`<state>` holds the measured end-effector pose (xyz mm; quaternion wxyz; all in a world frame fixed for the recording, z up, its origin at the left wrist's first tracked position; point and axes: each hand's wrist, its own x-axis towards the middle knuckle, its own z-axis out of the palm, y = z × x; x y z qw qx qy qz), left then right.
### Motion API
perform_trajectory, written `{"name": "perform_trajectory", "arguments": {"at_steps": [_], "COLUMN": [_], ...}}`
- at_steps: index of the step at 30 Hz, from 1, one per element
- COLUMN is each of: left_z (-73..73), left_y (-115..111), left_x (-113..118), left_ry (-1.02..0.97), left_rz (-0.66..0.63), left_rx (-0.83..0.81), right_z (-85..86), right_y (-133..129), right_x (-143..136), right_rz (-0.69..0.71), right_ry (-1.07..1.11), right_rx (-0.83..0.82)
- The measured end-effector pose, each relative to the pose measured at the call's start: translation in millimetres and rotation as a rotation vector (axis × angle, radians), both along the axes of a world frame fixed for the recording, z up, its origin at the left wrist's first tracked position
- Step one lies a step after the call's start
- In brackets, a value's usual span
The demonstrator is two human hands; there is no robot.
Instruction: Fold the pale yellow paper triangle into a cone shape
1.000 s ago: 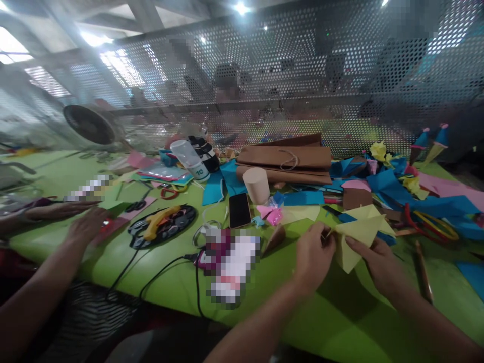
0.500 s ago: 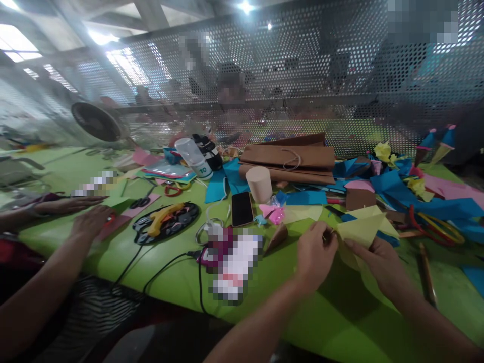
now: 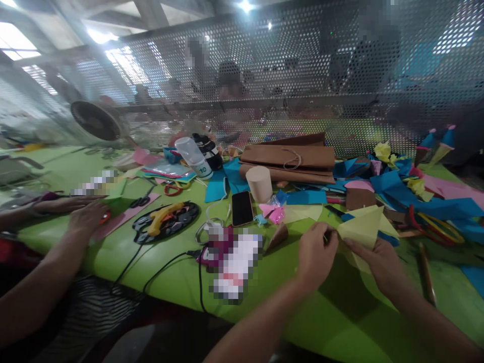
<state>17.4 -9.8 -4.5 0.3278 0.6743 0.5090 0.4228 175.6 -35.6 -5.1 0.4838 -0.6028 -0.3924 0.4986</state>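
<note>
A pale yellow paper sheet [image 3: 359, 229] is between my two hands, folded to a point at its top. My right hand [image 3: 381, 262] pinches its lower edge between thumb and fingers. My left hand [image 3: 316, 252] is closed at the sheet's left corner, its fingertips pressed together there. Below my hands lies the green table [image 3: 340, 322]. Left of my left hand is a small folded brown paper piece [image 3: 278, 237]. A brown pen-like stick [image 3: 427, 275] lies to the right of my right hand.
At the left, another person's hands [image 3: 88, 217] work with green paper. A yellow glue gun [image 3: 162, 219] rests on a black tray. Near the centre are a black phone [image 3: 242, 209], a tape roll [image 3: 259, 184] and a lit phone [image 3: 238, 267]. Brown paper [image 3: 287, 159] lies behind.
The yellow sheet's right part has lifted and curved slightly, and its hanging lower part has shifted. The other person's hands at the left have moved a little with the green paper.
</note>
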Motion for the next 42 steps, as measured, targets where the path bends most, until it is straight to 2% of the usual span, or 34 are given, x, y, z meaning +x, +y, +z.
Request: {"name": "perform_trajectory", "arguments": {"at_steps": [5,19,26,35,42], "left_z": [-0.9,-2.0,-1.6,-3.2,0.4], "left_y": [1.4,2.8,2.1,1.4,1.3], "left_x": [0.5,0.2,-0.1,0.2,-0.4], "left_ry": [0.006,0.13,0.176,0.17,0.158], "left_rz": [0.01,0.036,0.001,-0.025,0.003], "left_rx": [-0.003,0.057,0.067,0.078,0.047], "right_z": [0.3,2.5,3.1,12.3,-1.0], "right_y": [-0.6,-0.2,-0.7,-1.7,-2.8], "right_x": [-1.1,-3.7,-0.5,-0.9,-3.3], "right_rz": [-0.014,-0.043,-0.044,-0.009,-0.004], "right_ry": [0.038,-0.097,0.006,0.012,0.043], "right_rx": [-0.018,0.059,-0.018,-0.007,0.008]}}
